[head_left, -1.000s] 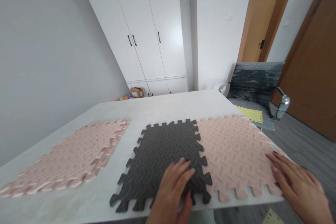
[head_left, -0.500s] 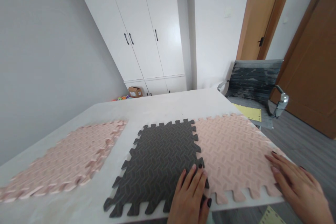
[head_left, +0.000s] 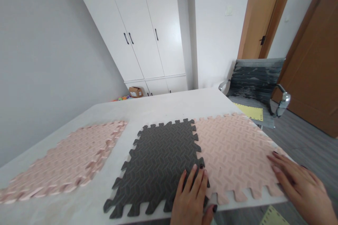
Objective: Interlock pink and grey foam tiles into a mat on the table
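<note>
Left hand [head_left: 189, 197] resting on a dark grey foam tile [head_left: 163, 161], its teeth meeting a pink tile [head_left: 235, 151] between the hands; right hand [head_left: 303, 186] at the pink tile's outer edge. Well left of both, pink foam matting [head_left: 76, 154]; beyond the right hand, a chair [head_left: 255, 81].

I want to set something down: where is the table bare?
The table is bare in a strip between the left pink mats and the dark mat, and more widely behind them. It is crowded at right: the dark mat adjoins another pink mat, and the left hand and right hand rest there.
</note>
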